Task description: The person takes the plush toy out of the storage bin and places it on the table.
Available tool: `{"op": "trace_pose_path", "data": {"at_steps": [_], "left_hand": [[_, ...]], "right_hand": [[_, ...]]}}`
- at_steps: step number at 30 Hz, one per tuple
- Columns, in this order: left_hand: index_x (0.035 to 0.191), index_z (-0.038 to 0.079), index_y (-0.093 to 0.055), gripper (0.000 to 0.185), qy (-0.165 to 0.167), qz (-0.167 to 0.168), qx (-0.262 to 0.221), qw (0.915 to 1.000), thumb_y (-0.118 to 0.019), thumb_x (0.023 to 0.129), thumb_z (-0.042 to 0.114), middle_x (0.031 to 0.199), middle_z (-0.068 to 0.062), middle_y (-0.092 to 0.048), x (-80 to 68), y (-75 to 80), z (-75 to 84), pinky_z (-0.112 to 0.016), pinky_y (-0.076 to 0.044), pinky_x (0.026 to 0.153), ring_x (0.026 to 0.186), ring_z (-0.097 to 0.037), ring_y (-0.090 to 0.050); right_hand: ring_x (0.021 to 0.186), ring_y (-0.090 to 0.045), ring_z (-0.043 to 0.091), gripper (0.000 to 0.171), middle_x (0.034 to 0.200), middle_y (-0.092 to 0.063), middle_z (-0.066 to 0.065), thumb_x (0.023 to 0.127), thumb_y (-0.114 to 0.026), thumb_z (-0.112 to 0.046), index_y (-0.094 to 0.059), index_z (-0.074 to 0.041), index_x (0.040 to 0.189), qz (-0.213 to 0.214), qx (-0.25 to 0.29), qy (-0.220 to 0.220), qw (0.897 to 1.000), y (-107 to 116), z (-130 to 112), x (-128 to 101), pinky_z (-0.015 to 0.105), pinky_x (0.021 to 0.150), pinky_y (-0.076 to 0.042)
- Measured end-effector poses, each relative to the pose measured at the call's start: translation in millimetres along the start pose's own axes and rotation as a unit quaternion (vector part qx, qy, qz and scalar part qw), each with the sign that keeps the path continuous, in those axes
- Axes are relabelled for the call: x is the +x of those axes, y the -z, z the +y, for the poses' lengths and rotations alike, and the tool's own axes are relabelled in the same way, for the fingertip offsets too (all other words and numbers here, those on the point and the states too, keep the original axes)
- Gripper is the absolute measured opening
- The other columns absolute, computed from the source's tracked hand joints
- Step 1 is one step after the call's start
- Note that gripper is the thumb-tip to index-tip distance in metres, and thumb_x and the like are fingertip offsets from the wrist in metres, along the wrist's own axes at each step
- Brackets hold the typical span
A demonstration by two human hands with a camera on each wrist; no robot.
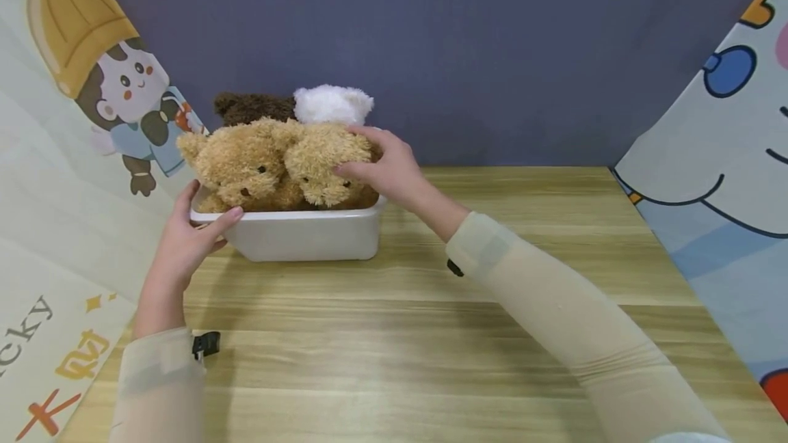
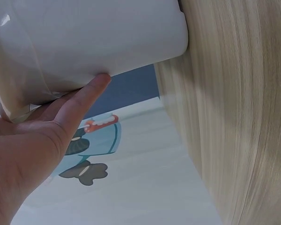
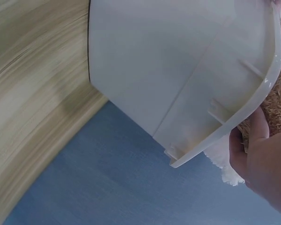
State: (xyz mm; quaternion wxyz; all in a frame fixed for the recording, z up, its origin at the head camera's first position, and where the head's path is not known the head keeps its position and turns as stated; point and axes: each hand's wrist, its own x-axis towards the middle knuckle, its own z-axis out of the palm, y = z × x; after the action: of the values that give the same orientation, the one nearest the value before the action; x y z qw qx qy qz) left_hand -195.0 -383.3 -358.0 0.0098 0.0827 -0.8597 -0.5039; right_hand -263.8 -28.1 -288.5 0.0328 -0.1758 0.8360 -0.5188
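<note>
We see the left hand reaching forward from the near left, its wrist low and its palm turned toward the white bin. It grasps the bin at the near left corner: the thumb lies over the near rim, while the fingers lie along the outside of the left wall, as we see from the left wrist. The right hand comes in diagonally from the near right, its forearm slanting far and left across the tabletop. It grips the head of the right tan bear, with the thumb on the near side of the face and the fingers over the top right of the head.

We find the bin on the far left part of the tabletop, in front of the dark wall. Inside, the right tan bear sits beside the left tan bear, their heads touching, both above the near rim. Behind them we see a dark brown plush on the left and a white plush on the right.
</note>
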Motion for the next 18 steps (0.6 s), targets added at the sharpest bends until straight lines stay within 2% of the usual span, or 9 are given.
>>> {"op": "trace_pose_path", "data": {"at_steps": [3,6,7,9,10,12,14,16,18], "left_hand": [[0.172,0.030,0.012,0.110,0.000,0.000,0.003,1.0000,-0.069,0.100,0.054,0.179,-0.023,0.001,0.5,0.0,0.3,-0.019,-0.064,0.083,0.144,-0.044,-0.044],[0.171,0.031,0.012,0.111,0.002,0.002,0.006,1.0000,-0.069,0.100,0.055,0.179,-0.021,0.003,0.3,-1.0,0.0,-0.018,-0.064,0.082,0.144,-0.044,-0.044],[0.171,0.031,0.012,0.111,0.002,0.003,0.007,1.0000,-0.069,0.100,0.055,0.179,-0.020,0.003,0.2,-1.4,0.1,-0.018,-0.064,0.082,0.144,-0.044,-0.044],[0.172,0.030,0.012,0.112,0.002,0.005,0.008,1.0000,-0.069,0.099,0.056,0.180,-0.019,0.005,0.1,-2.2,0.5,-0.018,-0.064,0.081,0.145,-0.046,-0.043],[0.172,0.030,0.012,0.112,0.003,0.006,0.009,0.9999,-0.069,0.099,0.057,0.180,-0.018,0.006,-0.3,-2.4,0.7,-0.017,-0.064,0.081,0.146,-0.047,-0.042],[0.172,0.030,0.012,0.113,0.004,0.007,0.010,0.9999,-0.069,0.099,0.057,0.180,-0.018,0.006,-1.2,-2.8,1.3,-0.017,-0.064,0.080,0.146,-0.048,-0.042],[0.172,0.031,0.012,0.113,0.005,0.008,0.010,0.9999,-0.069,0.098,0.058,0.180,-0.018,0.005,-1.9,-3.0,2.3,-0.017,-0.064,0.080,0.147,-0.048,-0.042],[0.171,0.031,0.012,0.113,0.006,0.008,0.011,0.9999,-0.069,0.098,0.059,0.180,-0.018,0.005,-2.5,-3.1,3.2,-0.017,-0.064,0.080,0.147,-0.047,-0.042],[0.171,0.031,0.012,0.114,0.006,0.008,0.008,0.9999,-0.070,0.098,0.059,0.180,-0.018,0.005,-2.8,-2.9,3.4,-0.017,-0.064,0.081,0.147,-0.047,-0.042]], "right_hand": [[0.160,-0.033,0.024,0.076,0.170,-0.039,-0.006,0.087,-0.089,-0.045,-0.053,-0.044,0.154,0.008,0.009,-0.008,1.000,2,-1,0,0.057,0.126,-0.041],[0.159,-0.034,0.021,0.074,0.170,-0.041,-0.008,0.086,-0.090,-0.042,-0.056,-0.044,0.152,0.019,0.013,-0.013,1.000,3,-1,1,0.052,0.126,-0.042],[0.152,-0.043,0.021,0.072,0.169,-0.042,-0.008,0.087,-0.090,-0.041,-0.057,-0.044,0.151,0.022,0.018,-0.014,0.999,4,-2,1,0.049,0.122,-0.048],[0.123,-0.061,0.019,0.070,0.168,-0.044,-0.008,0.087,-0.090,-0.038,-0.060,-0.043,0.150,0.028,0.031,-0.013,0.999,6,-2,1,0.043,0.106,-0.057],[0.104,-0.063,0.017,0.069,0.168,-0.045,-0.007,0.087,-0.090,-0.037,-0.060,-0.042,0.149,0.029,0.037,-0.012,0.999,7,-2,0,0.039,0.095,-0.060],[0.076,-0.054,0.013,0.067,0.162,-0.052,-0.004,0.088,-0.089,-0.035,-0.062,-0.040,0.149,0.031,0.056,-0.010,0.998,8,-2,0,0.034,0.076,-0.059],[0.065,-0.048,0.011,0.066,0.146,-0.063,-0.001,0.088,-0.089,-0.032,-0.063,-0.038,0.148,0.035,0.076,-0.009,0.996,10,-2,0,0.031,0.067,-0.055],[0.065,-0.050,0.011,0.066,0.115,-0.071,0.000,0.088,-0.090,-0.031,-0.063,-0.036,0.148,0.044,0.090,-0.009,0.995,12,-1,0,0.030,0.065,-0.055],[0.069,-0.055,0.012,0.066,0.083,-0.064,-0.003,0.088,-0.090,-0.029,-0.064,-0.035,0.148,0.055,0.102,-0.010,0.993,13,-1,0,0.031,0.067,-0.056]]}}
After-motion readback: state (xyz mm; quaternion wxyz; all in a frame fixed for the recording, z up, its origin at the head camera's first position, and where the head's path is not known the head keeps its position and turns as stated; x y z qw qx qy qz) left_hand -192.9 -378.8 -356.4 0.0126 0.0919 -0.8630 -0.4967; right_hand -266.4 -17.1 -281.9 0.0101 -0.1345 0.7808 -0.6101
